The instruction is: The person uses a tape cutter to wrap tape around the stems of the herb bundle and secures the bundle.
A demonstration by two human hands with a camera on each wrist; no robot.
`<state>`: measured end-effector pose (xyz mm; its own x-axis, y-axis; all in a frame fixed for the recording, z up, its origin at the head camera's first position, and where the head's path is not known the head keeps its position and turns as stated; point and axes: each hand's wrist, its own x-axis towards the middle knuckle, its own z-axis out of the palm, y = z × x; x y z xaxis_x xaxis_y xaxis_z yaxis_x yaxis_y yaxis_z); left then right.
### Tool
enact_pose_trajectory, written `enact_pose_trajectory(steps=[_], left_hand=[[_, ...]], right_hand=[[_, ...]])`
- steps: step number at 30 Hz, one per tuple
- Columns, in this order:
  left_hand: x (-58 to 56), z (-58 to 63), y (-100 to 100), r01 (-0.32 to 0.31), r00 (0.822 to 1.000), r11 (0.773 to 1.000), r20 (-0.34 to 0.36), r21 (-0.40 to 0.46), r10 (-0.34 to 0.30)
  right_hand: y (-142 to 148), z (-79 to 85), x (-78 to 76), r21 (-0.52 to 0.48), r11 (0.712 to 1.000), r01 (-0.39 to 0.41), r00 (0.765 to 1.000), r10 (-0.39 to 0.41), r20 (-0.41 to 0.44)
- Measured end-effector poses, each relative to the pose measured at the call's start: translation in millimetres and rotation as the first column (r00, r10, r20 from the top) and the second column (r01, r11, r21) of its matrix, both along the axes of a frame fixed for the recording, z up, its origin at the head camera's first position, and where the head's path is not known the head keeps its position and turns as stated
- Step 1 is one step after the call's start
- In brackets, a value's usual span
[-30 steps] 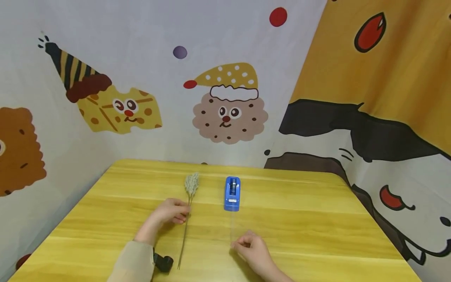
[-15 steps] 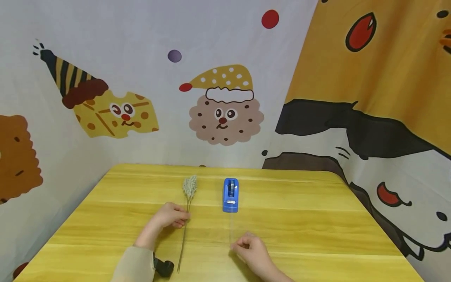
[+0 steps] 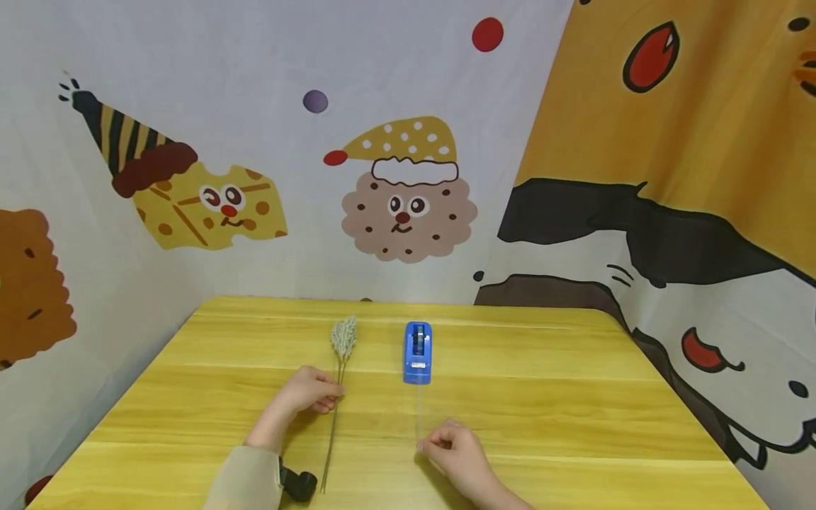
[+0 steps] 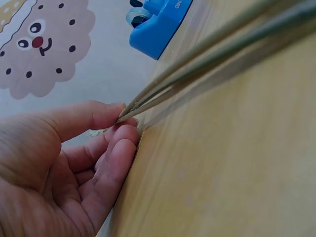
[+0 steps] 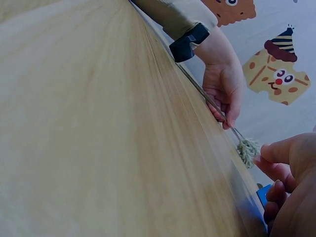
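My left hand (image 3: 304,392) pinches the thin stems of a dried grass sprig (image 3: 344,340) between thumb and fingers. Its pale, fluffy head points to the far edge; in the left wrist view the bare stems (image 4: 237,47) run toward the camera. Right of the sprig stands a blue tape dispenser (image 3: 417,376) with its cutter facing me. A clear strip of tape (image 3: 418,418) stretches from it to my right hand (image 3: 457,455), whose thumb and forefinger pinch the strip's end. In the right wrist view the right hand (image 5: 296,173) partly covers the dispenser.
Everything lies on a yellow wood-grain table (image 3: 574,397). A cloth with cartoon prints (image 3: 408,212) hangs behind it and along both sides. A black wrist device (image 3: 298,486) sits at the left sleeve, close to the stems' lower end.
The head view has shifted slightly. Both hands keep their grips, on the sprig and the tape, with almost no movement.
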<state>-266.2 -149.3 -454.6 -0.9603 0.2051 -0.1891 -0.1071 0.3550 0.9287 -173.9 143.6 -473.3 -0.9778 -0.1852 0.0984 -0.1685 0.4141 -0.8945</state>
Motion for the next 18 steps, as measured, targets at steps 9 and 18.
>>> enact_pose_trajectory(steps=[9, 18], left_hand=[[0.1, -2.3, -1.8, -0.027, 0.999, 0.999, 0.048, 0.046, 0.025], [1.2, 1.3, -8.0, 0.073, 0.996, 0.986, 0.048, 0.151, -0.081]], right_hand=[[0.4, 3.6, 1.9, 0.007, 1.0, -0.002, 1.0, 0.002, -0.011], [0.4, 3.0, 1.2, -0.016, 1.0, -0.003, 1.0, 0.003, 0.008]])
